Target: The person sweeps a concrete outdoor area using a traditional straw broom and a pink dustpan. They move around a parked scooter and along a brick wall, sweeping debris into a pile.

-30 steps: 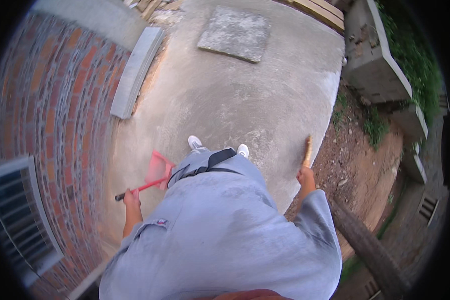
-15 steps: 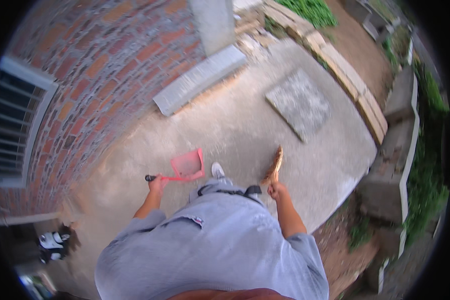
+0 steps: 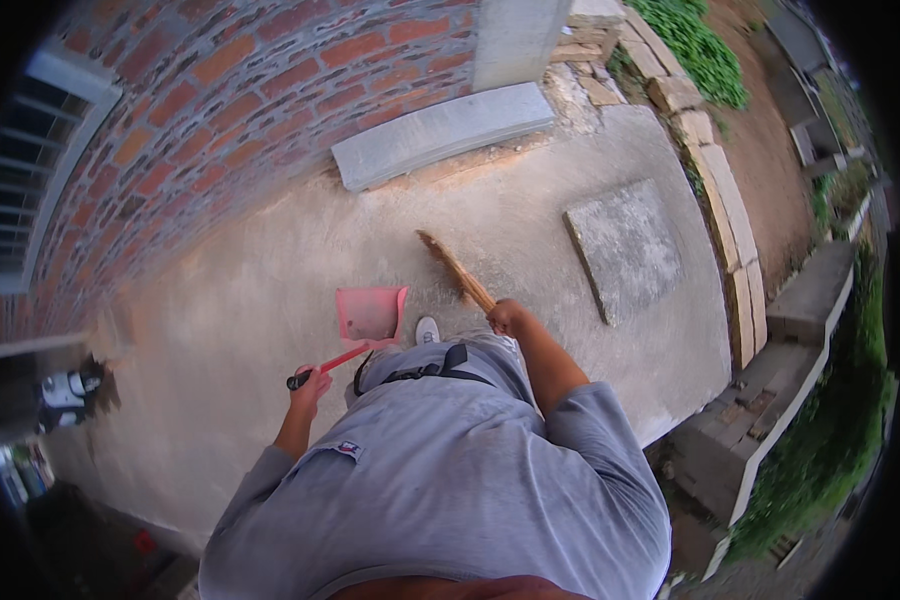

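Broom (image 3: 462, 274), handle-end invisible in right hand (image 3: 507, 317)

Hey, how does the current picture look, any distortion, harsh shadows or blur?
Head view: fisheye curving bends the brick wall, and black surrounds the image. Head view: soft daylight, no hard-edged shadows on the concrete floor. Head view: the broom in the right hand looks slightly smeared; the dustpan reads fairly clearly.

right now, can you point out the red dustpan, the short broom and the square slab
red dustpan (image 3: 372, 317), head view, on its pan
short broom (image 3: 454, 267), head view, middle of its length
square slab (image 3: 626, 245), head view, middle of its top face
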Tool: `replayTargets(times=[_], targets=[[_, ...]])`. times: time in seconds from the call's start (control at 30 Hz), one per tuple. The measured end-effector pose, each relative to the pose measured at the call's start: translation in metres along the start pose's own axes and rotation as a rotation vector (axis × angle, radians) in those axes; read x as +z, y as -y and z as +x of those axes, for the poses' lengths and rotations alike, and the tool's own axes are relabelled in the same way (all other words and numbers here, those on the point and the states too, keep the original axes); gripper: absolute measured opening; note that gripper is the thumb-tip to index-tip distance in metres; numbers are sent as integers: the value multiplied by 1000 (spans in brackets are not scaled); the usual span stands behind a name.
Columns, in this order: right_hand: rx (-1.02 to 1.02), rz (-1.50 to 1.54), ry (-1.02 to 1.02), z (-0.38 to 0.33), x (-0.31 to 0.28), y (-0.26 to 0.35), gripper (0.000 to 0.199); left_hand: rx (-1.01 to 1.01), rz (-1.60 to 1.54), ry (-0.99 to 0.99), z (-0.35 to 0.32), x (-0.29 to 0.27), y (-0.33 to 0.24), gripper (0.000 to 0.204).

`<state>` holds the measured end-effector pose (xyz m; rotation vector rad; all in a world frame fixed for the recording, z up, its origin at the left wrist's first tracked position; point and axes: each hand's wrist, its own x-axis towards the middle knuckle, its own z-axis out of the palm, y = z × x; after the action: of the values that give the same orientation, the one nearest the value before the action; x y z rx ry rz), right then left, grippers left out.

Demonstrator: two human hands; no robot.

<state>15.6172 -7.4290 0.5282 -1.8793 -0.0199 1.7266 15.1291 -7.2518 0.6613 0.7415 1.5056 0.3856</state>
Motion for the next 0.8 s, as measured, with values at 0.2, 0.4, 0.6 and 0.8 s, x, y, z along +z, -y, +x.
replayTargets(times=[0.2, 0.4, 0.6, 0.8], targets=[[-50, 168, 272, 101, -107, 54, 8, 35, -59, -147, -16, 35, -2, 22], [-162, 213, -597, 85, -217, 188, 13, -49, -361, -626, -78, 59, 58, 20], [-596, -1696, -649, 113, -355, 255, 28, 45, -498, -925, -84, 78, 50, 15], [-1050, -1658, -276, 142, -298, 382, 15, 25, -682, -1079, -125, 88, 89, 16]])
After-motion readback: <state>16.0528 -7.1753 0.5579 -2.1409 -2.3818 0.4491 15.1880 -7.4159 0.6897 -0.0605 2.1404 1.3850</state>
